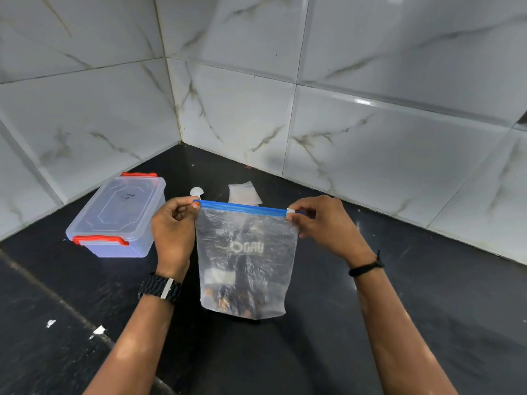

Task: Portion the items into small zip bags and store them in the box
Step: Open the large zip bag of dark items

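Left hand point(174, 232), right hand point(325, 226) pinch slider bag point(245, 258) top corners; lidded box point(117, 215) well left.

Open black stone counter point(399, 295) lies right of a held clear slider bag point(245, 260); a lidded clear plastic box with red clasps point(117, 215) blocks the left, marble-tiled walls point(370, 138) the rear.

A home kitchen corner is suggested by a dark stone counter point(342, 323) backed by marbled white wall tiles point(370, 138).
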